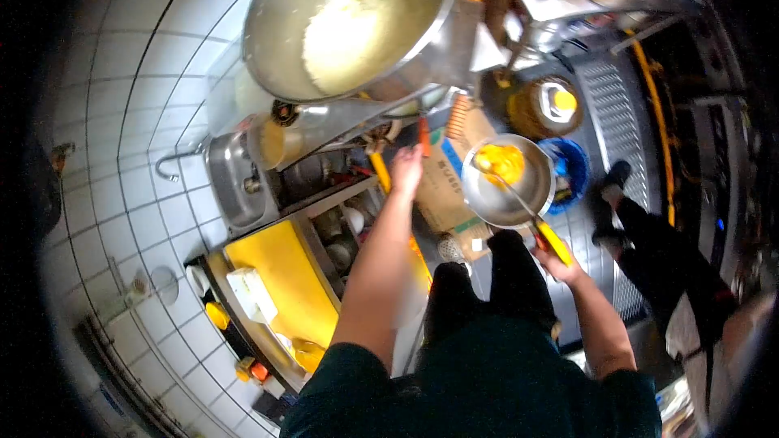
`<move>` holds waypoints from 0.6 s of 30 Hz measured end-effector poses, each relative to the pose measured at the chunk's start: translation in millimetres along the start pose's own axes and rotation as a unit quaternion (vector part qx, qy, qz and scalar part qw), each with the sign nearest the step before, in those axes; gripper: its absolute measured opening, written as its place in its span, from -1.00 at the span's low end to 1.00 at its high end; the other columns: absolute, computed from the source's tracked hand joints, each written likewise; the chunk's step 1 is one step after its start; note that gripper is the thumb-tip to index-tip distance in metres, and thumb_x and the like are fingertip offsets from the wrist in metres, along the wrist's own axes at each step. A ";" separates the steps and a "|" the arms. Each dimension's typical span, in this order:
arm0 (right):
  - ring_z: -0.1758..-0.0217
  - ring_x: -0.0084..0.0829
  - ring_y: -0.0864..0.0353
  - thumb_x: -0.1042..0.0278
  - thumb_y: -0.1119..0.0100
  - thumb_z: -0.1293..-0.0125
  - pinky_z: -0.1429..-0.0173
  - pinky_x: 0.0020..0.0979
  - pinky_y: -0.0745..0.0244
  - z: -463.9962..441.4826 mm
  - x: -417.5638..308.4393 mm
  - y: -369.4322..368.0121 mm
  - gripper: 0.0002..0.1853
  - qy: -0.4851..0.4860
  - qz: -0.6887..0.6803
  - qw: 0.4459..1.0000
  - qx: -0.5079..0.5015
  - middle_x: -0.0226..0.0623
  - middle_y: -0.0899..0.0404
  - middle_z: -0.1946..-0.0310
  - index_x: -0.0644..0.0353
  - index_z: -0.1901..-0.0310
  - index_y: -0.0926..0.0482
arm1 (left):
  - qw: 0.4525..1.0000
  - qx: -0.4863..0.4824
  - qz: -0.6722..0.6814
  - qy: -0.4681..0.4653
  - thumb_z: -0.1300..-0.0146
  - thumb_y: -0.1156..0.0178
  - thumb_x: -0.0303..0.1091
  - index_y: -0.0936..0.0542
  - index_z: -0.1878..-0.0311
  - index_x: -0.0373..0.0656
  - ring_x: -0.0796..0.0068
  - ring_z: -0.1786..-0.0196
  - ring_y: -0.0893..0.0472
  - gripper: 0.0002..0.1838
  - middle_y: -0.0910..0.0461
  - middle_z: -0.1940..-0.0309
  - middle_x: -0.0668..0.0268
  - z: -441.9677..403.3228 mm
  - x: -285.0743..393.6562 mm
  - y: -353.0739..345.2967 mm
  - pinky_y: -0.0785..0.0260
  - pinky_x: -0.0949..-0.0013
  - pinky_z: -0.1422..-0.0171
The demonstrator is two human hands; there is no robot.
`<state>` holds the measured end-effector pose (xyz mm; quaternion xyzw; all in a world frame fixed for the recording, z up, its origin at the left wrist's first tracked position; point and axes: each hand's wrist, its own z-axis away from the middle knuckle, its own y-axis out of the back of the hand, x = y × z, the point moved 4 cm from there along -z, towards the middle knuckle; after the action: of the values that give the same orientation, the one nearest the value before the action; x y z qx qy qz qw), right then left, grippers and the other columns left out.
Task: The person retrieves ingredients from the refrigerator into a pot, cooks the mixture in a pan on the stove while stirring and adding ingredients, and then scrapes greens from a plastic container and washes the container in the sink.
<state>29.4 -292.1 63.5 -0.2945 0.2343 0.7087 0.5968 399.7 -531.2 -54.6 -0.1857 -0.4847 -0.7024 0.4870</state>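
Observation:
My right hand [558,264] is closed around the yellow handle [555,241] of a long metal utensil. Its far end rests in soft yellow food [501,164] inside a round metal pan [519,207]. Whether the same hand also grips the pan's handle is hidden. My left hand [406,169] reaches forward, slightly blurred, its fingertips closed at an orange-handled tool [424,139]. The far end of that tool is unclear.
A big metal pot [272,40] with pale contents stands ahead on the left. Beyond the pan are a yellow-capped oil jug [540,109], a blue bin [580,174] and flat cardboard [438,186]. A yellow board [284,268] lies left; another person's legs [665,243] stand right.

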 end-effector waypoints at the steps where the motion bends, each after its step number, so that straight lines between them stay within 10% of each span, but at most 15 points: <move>1: 0.67 -0.60 -0.38 0.41 -0.29 -0.33 0.58 -0.45 -0.31 -4.0 -1.6 0.2 -0.86 -0.025 -0.010 1.000 -0.004 -0.49 -0.40 0.64 0.16 0.18 -0.50 | 0.996 -0.008 0.068 0.050 -0.42 -0.22 -0.02 -0.57 -0.05 -0.34 0.22 0.08 -0.69 -0.51 -0.68 0.09 0.10 -11.1 11.8 -8.4 -0.52 0.18 -0.03; 4: 0.65 -0.60 -0.39 0.46 -0.25 -0.32 0.57 -0.45 -0.31 -7.8 4.2 1.1 -0.90 -0.085 -0.019 0.996 0.000 -0.50 -0.40 0.63 0.15 0.24 -0.49 | 0.954 -0.092 0.252 0.136 -0.41 -0.24 -0.12 -0.60 0.15 -0.24 0.31 0.38 -0.71 -0.68 -0.65 0.35 0.22 -20.0 53.9 -25.2 -0.59 0.26 0.41; 18: 0.71 -0.59 -0.37 0.32 -0.28 -0.37 0.62 -0.46 -0.29 -35.0 -6.2 -31.0 -0.85 -0.108 0.006 0.994 -0.008 -0.47 -0.41 0.68 0.17 0.19 -0.52 | 0.894 -0.178 0.370 0.182 -0.29 -0.19 -0.42 -0.53 0.09 -0.20 0.39 0.45 -0.58 -0.84 -0.61 0.37 0.25 13.6 77.6 44.1 -0.44 0.40 0.41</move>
<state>65.4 -314.9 43.3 -0.2195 0.1640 0.7416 0.6123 399.5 -561.1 30.6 -0.3038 -0.1507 -0.5676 0.7502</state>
